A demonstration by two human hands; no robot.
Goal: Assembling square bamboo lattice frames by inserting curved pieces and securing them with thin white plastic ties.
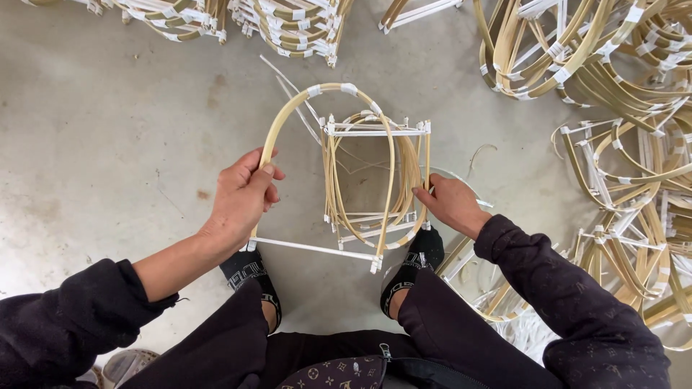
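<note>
My left hand (242,194) grips the left side of an arched bamboo frame (326,92), a curved pale strip with a straight white bar across its bottom. My right hand (448,202) pinches the right edge of a square stack of bent bamboo frames (375,176) that stands upright on the concrete floor between my feet. The arch overlaps the front of the stack. White tape binds the joints of each frame.
Piles of similar bamboo frames lie at the top (292,25), the upper right (569,50) and the right (634,216). More strips lie under my right arm (497,302). My feet in black socks (411,266) rest on the floor beside the stack.
</note>
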